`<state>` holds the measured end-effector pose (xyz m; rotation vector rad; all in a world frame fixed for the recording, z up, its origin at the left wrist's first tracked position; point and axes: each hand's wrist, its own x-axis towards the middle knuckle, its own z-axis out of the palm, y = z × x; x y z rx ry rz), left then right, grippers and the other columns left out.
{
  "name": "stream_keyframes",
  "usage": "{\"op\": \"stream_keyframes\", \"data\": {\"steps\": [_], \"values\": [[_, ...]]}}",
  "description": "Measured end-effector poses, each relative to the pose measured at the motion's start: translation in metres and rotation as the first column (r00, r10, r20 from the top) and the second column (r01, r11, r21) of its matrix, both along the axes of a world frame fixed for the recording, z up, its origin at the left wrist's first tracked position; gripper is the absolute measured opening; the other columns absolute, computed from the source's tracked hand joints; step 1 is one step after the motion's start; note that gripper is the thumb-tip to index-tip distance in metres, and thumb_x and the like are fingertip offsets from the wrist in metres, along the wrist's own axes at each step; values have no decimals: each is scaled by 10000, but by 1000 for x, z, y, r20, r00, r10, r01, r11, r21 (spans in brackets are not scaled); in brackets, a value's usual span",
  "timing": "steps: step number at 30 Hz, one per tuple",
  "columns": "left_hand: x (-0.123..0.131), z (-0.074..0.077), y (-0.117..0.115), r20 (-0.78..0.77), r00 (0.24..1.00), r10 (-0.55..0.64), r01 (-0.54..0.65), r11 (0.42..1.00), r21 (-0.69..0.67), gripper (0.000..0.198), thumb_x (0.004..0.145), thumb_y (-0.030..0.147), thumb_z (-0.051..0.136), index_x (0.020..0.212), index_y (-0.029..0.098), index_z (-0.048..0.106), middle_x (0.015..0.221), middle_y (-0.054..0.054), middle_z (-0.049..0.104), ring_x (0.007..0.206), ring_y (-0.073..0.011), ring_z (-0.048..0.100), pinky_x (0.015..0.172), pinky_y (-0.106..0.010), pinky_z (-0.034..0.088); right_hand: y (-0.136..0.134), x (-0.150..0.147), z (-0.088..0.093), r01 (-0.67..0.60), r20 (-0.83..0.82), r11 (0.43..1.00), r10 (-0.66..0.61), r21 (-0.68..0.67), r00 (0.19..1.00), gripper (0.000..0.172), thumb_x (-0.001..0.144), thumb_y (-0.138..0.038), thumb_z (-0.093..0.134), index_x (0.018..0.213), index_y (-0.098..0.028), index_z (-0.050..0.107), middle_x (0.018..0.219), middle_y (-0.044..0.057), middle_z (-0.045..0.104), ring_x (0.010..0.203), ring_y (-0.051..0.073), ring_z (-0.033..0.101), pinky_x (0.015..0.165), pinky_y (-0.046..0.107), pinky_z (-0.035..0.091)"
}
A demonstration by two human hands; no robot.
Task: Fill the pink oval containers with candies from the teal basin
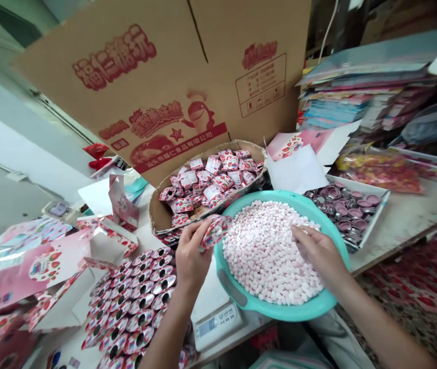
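My left hand [194, 253] is closed around a small pink strawberry-print tin [217, 229], held at the left rim of a turquoise basin [280, 310]. The basin is filled with small pale pink and white candies [266, 251]. Over the right part of the candies is my right hand [318, 251], its fingers pinched together; whatever may be between them is hidden. Rows of open, printed tins [141, 302] stand on the table by my left forearm. Partly under the basin is a white digital scale [218, 324].
A cut-down carton [157, 223] full of printed tins lies behind the basin, before a tall cardboard box [218, 66]. To the right, a white tray [370, 225] holds round purplish lids [345, 205]. Folded pink boxes [45, 264] crowd the left; stacked packaging [368, 87] rises at right.
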<state>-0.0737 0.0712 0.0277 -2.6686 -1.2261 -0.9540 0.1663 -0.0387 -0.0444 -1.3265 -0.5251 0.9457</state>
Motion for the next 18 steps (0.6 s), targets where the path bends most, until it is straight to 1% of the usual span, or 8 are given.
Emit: {"op": "stream_keyframes", "data": {"steps": [3,7,11,14,18], "values": [[1,-8,1,-41,999,-23,23,1000,-5,453,799,75,563,1204,274,600,1058,-45,599,989,-190,593,897,-313,517,1,1,-1,-15,7,1000,15,10,1000,420,721,-601,652,668,-201,536,539,-34,420,470,111,337,415,246,237],[3,-13,2,-84,996,-33,32,999,-11,465,794,59,549,1209,262,601,1069,-51,600,1004,-195,587,907,-320,517,1,1,-2,-43,-23,999,43,24,999,405,740,-586,647,683,-203,529,550,-44,395,483,107,327,427,243,226],[5,-16,2,-101,994,-44,46,999,24,516,764,9,529,1209,260,598,1084,-54,596,1025,-198,583,921,-325,515,1,0,-2,-14,-20,999,14,36,1000,422,720,-606,653,679,-204,532,547,-39,418,479,111,342,429,248,235],[5,-16,2,-126,990,-58,63,998,32,510,764,7,525,1194,268,603,1066,-50,598,1005,-196,589,901,-330,525,2,0,-2,5,-7,999,-5,35,1000,448,699,-632,654,667,-202,533,525,-40,416,458,108,326,419,252,223],[5,-16,1,-94,995,-27,30,999,33,499,777,32,538,1210,275,593,1088,-58,590,1025,-204,585,915,-343,522,1,0,-2,-3,19,999,2,32,1000,453,700,-634,651,648,-203,525,504,-45,393,443,102,304,407,251,209]]}}
